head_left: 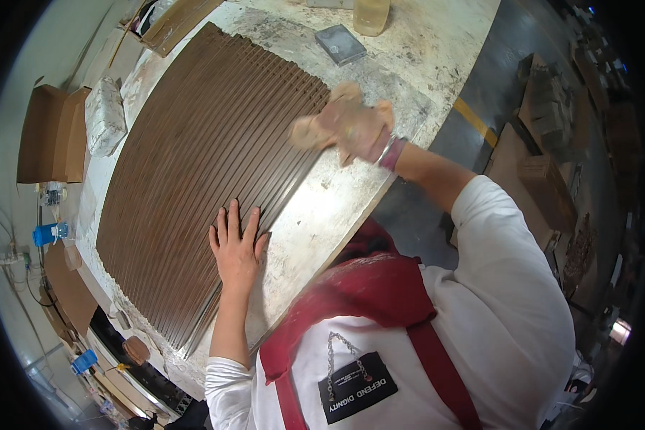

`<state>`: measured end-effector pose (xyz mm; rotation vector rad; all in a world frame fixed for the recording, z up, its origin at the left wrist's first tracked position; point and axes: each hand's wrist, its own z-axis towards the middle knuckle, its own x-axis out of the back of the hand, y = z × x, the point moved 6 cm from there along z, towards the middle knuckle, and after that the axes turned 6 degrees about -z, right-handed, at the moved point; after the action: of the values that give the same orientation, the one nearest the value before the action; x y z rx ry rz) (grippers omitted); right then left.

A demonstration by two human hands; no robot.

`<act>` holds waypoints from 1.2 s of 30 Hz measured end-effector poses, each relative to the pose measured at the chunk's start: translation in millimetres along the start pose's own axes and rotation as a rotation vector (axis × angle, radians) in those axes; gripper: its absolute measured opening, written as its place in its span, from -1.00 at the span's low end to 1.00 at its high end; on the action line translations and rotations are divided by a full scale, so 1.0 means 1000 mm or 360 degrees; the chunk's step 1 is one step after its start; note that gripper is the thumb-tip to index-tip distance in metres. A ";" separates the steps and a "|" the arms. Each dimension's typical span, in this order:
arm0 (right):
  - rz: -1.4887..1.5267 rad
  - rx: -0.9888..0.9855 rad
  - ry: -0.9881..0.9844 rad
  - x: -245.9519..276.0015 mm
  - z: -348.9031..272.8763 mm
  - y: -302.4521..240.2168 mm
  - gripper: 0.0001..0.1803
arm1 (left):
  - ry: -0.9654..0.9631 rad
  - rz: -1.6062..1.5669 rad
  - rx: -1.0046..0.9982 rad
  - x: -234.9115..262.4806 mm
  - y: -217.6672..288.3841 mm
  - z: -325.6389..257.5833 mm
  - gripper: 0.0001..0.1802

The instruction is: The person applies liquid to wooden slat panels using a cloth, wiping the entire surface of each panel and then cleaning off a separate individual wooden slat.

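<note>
Many long, thin brown strips (193, 150) with a wood-like look lie side by side across the worktable, forming a broad ribbed sheet. My left hand (237, 247) rests flat on the strips nearest me, its fingers spread and nothing in its grasp. Over the far right ends of the strips, my right hand (358, 129) is closed around a tan cloth (309, 133). Motion blurs this hand and the cloth, so whether the cloth touches the strips is hard to see. A band circles my right wrist.
The whitish, stained worktable (294, 229) has its near edge against my red apron (351, 287). Farther back are a dark grey block (340, 44) and a container of yellowish liquid (371, 16). A wrapped white bundle (105, 117) and an open cardboard box (50, 136) stand left.
</note>
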<state>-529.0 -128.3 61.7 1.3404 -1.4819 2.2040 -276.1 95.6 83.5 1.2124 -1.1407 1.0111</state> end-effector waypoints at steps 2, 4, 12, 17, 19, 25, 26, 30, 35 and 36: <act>0.0166 -0.0538 0.0008 0.033 -0.004 0.006 -0.72 | -0.0029 0.0018 -0.0043 -0.001 -0.005 -0.004 -0.39; -0.0142 -0.0807 0.0237 0.073 -0.014 0.036 -0.62 | -0.0019 0.0019 -0.0112 0.001 -0.009 -0.001 -0.40; 0.1307 -0.0788 0.0423 0.022 -0.020 0.137 -0.30 | 0.0056 0.0125 -0.0192 0.002 0.004 -0.002 -0.40; 0.1237 -0.0895 0.0351 0.032 -0.019 0.106 -0.24 | 0.0118 0.0106 -0.0238 0.003 0.014 -0.011 -0.39; 0.1236 -0.0863 0.0395 0.032 -0.024 0.110 -0.24 | 0.0121 0.0079 -0.0310 0.001 0.021 -0.018 -0.40; 0.0263 -0.0255 0.0413 0.063 -0.040 0.012 -0.35 | 0.0022 -0.0365 -0.0285 0.003 0.054 -0.020 -0.44; -0.0059 0.0102 0.0342 0.065 -0.046 -0.025 -0.38 | 0.0023 -0.0488 -0.0237 -0.002 0.059 -0.023 -0.44; -0.0918 -0.0302 -0.1303 0.001 -0.059 -0.105 -0.40 | 0.0076 -0.0651 -0.0092 -0.005 0.066 -0.016 -0.51; -0.0961 0.0180 -0.0027 0.037 -0.074 -0.021 -0.63 | 0.0144 -0.0655 -0.0173 0.002 0.067 -0.004 -0.58; -0.0844 -0.0083 0.0038 0.053 -0.065 -0.008 -0.55 | 0.0155 -0.0639 -0.0173 0.000 0.066 -0.005 -0.58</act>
<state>-593.3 -88.8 99.8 1.4725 -1.0110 1.8208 -340.9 107.1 93.9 1.2286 -0.8217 0.6861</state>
